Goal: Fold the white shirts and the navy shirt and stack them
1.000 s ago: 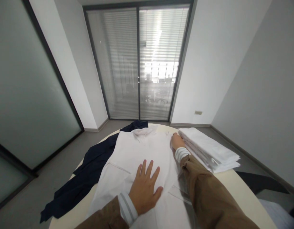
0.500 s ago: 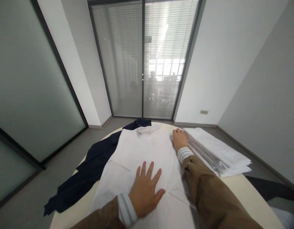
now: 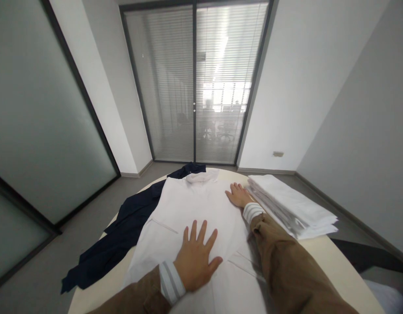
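Observation:
A white coat or shirt lies spread flat over the table, its collar at the far end and pocket seams on both sides. My left hand rests flat on its middle, fingers spread. Farther up, at the garment's right edge, my right hand lies palm down with its fingers stretched and the thumb apart. A stack of folded white cloth sits just right of that hand. Under the garment's left side a dark navy garment sticks out, draping along the table edge.
The pale table has a rounded far edge. Beyond it stand glass doors with blinds, between white walls. Frosted glass panels are on the left. At the lower right, something dark lies beyond the table.
My right hand has opened from a curled grip at the garment's right edge and now lies flatter, slightly nearer and to the left. My left hand has hardly moved.

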A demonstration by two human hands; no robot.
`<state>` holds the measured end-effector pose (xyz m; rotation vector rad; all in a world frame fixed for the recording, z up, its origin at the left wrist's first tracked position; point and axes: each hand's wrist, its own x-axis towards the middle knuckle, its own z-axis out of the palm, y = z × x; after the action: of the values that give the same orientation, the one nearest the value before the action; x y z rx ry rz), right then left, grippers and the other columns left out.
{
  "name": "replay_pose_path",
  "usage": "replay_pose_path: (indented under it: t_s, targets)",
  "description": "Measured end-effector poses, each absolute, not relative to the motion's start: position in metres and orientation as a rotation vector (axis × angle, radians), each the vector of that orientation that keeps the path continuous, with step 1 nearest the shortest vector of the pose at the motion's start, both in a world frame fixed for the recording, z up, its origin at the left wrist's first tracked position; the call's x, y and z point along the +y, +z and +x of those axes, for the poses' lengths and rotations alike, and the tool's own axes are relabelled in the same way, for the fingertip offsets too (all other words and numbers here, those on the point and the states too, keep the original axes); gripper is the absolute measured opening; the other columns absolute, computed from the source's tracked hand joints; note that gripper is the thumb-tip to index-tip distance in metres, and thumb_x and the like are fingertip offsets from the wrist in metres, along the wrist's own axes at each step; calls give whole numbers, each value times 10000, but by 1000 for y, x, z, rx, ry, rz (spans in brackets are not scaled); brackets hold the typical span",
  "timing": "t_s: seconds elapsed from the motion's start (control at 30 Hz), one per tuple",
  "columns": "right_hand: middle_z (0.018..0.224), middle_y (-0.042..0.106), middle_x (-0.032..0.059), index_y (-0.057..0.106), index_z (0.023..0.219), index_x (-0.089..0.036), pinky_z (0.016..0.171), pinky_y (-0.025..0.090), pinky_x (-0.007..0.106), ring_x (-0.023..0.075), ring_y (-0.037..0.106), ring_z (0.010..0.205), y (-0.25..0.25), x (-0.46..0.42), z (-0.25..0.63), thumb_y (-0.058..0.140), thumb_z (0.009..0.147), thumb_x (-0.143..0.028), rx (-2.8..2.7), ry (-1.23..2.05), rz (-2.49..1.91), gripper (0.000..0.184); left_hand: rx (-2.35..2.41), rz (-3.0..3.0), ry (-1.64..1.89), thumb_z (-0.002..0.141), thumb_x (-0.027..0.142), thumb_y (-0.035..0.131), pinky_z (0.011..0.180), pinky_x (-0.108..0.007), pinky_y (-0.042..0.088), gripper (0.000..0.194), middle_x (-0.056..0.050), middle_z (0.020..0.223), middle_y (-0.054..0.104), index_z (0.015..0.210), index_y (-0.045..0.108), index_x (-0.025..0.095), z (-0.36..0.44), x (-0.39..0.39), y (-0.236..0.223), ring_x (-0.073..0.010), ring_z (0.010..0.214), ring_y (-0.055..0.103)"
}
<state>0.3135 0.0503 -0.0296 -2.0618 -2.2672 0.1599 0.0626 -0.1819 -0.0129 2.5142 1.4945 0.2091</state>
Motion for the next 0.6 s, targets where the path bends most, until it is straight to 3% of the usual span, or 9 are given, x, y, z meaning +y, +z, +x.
replay_pose_path:
  t_s: [0.1,0.2,0.27,0.37,0.43,0.6]
  targets:
    - [1635,215,148,286,1545,-147,1184,191,436,273,185,1505,-28,44,310,325,1003,-481,-2339,187,-1988,638,1524,2511,251,943,651,367,1144,-705,128,719,-99,1657,108,1572,205,345,66,-183,-18,-446,1497,38]
    - [1638,135,211,231,1556,-93,1180,161,502,349,130,1508,-27,35,307,351,992,-497,-2226,93,-2083,704,1670,2451,285,931,654,388,1148,-669,162,746,-127,1655,122,1569,256,290,70,-182,-14,-459,1493,68]
    - [1624,145,251,229,1548,-58,1171,152,541,383,139,1499,-24,29,308,349,987,-523,-2186,86,-2133,738,1781,2399,288,927,606,435,1136,-610,243,752,-176,1638,174,1555,308,212,70,-179,-6,-455,1471,187]
    - [1618,228,198,294,1534,-117,1181,163,512,333,210,1491,-18,18,311,333,997,-515,-2312,190,-2054,670,1814,2370,305,934,468,477,1055,-481,382,664,-199,1508,426,1509,379,150,63,-170,11,-366,1325,456]
    - [1625,238,155,307,1534,-160,1184,157,514,318,212,1492,-14,5,310,328,1002,-493,-2350,194,-2018,628,1809,2337,302,942,385,476,1006,-426,417,585,-180,1364,566,1468,416,134,53,-162,18,-315,1223,547]
    - [1642,96,216,192,1570,-99,1112,137,678,465,80,1483,-11,-52,288,309,971,-575,-2125,100,-2232,773,1790,2236,286,929,203,485,934,-332,439,410,-139,1180,673,1332,506,130,31,-142,13,-248,1108,630]
